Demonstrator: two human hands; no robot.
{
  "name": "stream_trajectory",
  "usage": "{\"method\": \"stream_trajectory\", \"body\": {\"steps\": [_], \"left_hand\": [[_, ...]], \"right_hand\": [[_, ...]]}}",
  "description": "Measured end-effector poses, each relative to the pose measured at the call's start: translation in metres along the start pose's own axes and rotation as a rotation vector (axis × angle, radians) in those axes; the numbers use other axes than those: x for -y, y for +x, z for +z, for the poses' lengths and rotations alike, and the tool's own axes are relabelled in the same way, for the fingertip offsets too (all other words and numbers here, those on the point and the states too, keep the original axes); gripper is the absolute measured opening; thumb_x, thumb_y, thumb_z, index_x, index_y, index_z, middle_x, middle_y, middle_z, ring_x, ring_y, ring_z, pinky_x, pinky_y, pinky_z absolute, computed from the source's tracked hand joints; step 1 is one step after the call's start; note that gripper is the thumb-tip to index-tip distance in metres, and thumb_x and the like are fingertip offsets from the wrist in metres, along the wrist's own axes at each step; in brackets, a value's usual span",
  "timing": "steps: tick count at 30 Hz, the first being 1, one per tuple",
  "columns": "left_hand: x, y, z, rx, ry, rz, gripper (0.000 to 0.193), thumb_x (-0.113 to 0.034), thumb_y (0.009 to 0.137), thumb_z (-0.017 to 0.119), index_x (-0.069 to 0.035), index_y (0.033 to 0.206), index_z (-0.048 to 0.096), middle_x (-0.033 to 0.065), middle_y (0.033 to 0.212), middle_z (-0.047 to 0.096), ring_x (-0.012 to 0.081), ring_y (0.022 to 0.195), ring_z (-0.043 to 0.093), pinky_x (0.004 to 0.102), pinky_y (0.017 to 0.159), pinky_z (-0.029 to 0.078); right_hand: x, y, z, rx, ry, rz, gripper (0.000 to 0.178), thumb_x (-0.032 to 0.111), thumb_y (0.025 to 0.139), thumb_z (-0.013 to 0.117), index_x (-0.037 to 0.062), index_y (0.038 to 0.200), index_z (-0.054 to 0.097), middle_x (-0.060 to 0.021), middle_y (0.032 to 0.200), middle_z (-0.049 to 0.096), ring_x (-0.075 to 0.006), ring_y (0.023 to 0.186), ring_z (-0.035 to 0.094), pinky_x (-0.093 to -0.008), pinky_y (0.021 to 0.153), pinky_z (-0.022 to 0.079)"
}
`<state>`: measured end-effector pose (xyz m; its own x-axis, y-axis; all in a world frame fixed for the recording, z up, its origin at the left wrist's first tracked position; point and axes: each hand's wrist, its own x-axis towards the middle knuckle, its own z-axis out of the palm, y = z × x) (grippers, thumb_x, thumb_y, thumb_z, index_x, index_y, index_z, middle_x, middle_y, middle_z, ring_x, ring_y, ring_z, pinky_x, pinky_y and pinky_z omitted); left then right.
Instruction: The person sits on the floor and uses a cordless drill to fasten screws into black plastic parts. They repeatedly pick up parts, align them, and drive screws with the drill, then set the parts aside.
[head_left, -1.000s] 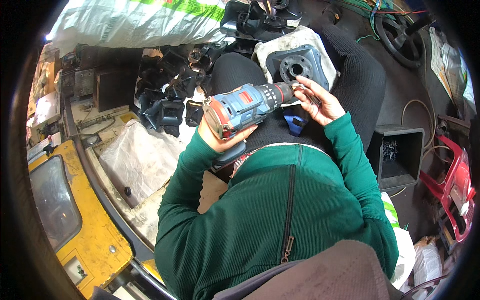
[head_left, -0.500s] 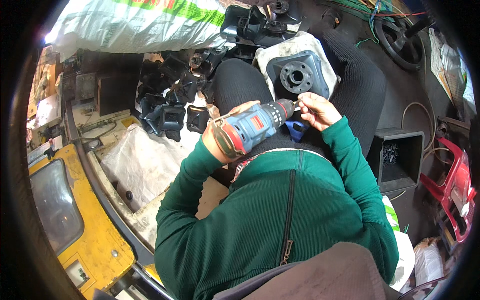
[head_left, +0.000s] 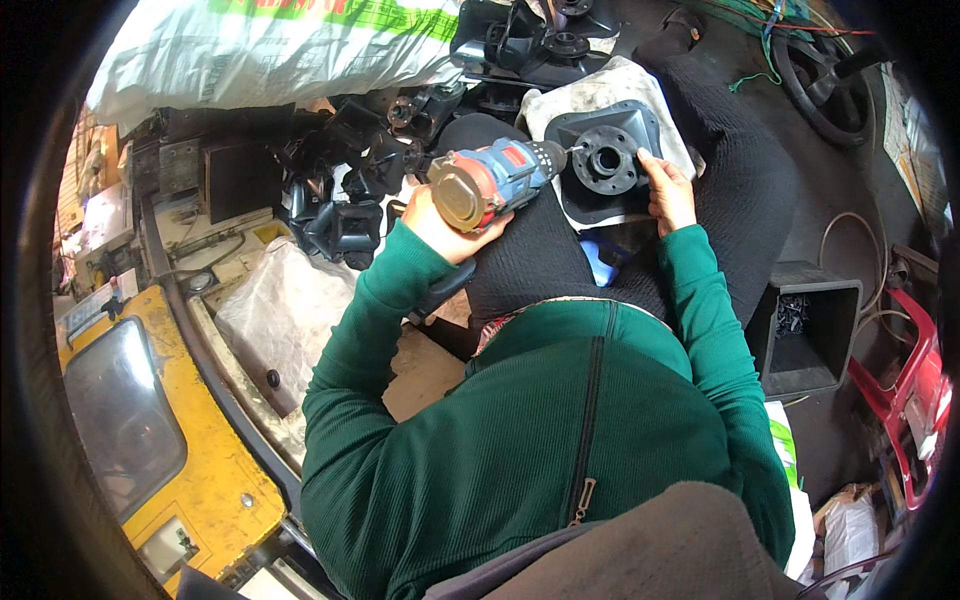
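My left hand (head_left: 452,222) is wrapped round the handle of a blue and red cordless drill (head_left: 500,172). The drill points right, its chuck at the left edge of a dark round flange with a central hole and several smaller holes (head_left: 587,162). This flange stands on a squarish dark base, on a dirty white cloth (head_left: 640,82) across my lap. At the flange's right edge, the thumb and fingers of my right hand (head_left: 670,195) pinch its rim. Any bit or screw at the chuck's tip is too small to make out.
Several similar black parts (head_left: 370,165) lie piled at the left, others at the top. An open dark box (head_left: 815,340) at the right holds small screws. Beside it is a red plastic chair (head_left: 900,350). A blue object (head_left: 600,262) lies between my legs; yellow machinery (head_left: 215,460) stands left.
The drill has moved up and slightly left, from in front of the flange to its left edge. My right hand has left the chuck's tip and moved up to the flange's right rim.
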<state>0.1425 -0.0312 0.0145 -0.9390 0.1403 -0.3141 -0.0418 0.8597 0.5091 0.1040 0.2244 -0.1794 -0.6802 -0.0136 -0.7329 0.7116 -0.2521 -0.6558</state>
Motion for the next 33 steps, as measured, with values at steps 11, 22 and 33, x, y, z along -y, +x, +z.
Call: {"method": "stream_trajectory", "body": {"steps": [11, 22, 33], "left_hand": [[0.001, 0.046, 0.008, 0.174, 0.167, 0.034, 0.041, -0.031, 0.071, 0.072, -0.003, 0.1, 0.061, 0.0141, 0.09, 0.065, 0.0274, 0.083, 0.065, 0.0342, 0.077, 0.052], [-0.032, 0.086, -0.008, 0.406, 0.424, 0.027, 0.048, -0.047, 0.072, 0.065, -0.008, 0.099, 0.063, 0.0128, 0.09, 0.066, 0.0291, 0.083, 0.064, 0.037, 0.073, 0.052], [-0.006, 0.093, 0.006, 0.438, 0.247, 0.057, 0.037, -0.03, 0.065, 0.071, -0.008, 0.094, 0.064, 0.0111, 0.08, 0.066, 0.0283, 0.073, 0.065, 0.0371, 0.066, 0.053]], "right_hand": [[-0.011, 0.019, 0.005, 0.027, -0.191, -0.16, 0.027, 0.029, 0.077, 0.073, 0.0053, 0.076, 0.061, 0.0044, 0.062, 0.052, -0.0049, 0.051, 0.046, -0.0198, 0.044, 0.036], [-0.011, 0.016, 0.018, 0.002, 0.015, -0.143, 0.026, 0.023, 0.079, 0.071, 0.0021, 0.073, 0.057, 0.0041, 0.058, 0.047, -0.004, 0.049, 0.046, -0.021, 0.044, 0.047], [-0.009, 0.012, 0.018, 0.013, 0.129, -0.038, 0.023, 0.021, 0.08, 0.07, 0.0033, 0.074, 0.055, 0.0045, 0.06, 0.047, -0.0035, 0.05, 0.044, -0.02, 0.043, 0.044]]}}
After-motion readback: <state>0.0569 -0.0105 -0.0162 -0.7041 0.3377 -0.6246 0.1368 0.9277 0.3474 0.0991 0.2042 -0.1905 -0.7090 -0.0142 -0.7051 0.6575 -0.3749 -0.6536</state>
